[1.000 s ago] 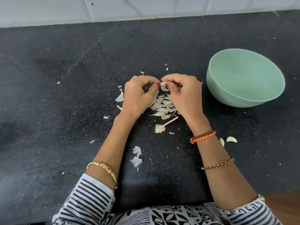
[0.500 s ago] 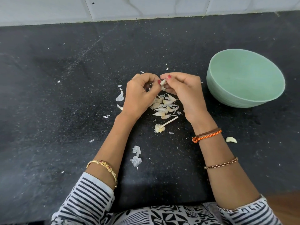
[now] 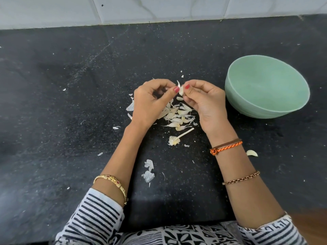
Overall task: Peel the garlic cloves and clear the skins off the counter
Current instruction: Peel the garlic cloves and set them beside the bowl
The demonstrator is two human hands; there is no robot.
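Observation:
Both hands meet over the middle of the black counter [image 3: 53, 106]. My left hand [image 3: 150, 103] and my right hand [image 3: 205, 101] pinch one small garlic cloth-white clove [image 3: 180, 90] between thumbs and fingertips, with a flap of skin sticking up from it. Under the hands lies a pile of cloves and skins [image 3: 178, 115]. A bare garlic stem with its root end [image 3: 177, 138] lies just below the pile. One peeled clove [image 3: 252, 153] lies to the right of my right forearm.
A pale green bowl [image 3: 267, 85] stands at the right, close to my right hand. Loose skin pieces [image 3: 148, 171] lie between my forearms, and small flakes are scattered to the left. A white tiled wall [image 3: 159, 9] runs along the back edge.
Both hands have lifted slightly and turned the clove, so its skin flap now stands up between the thumbs. The pile and bowl have not moved.

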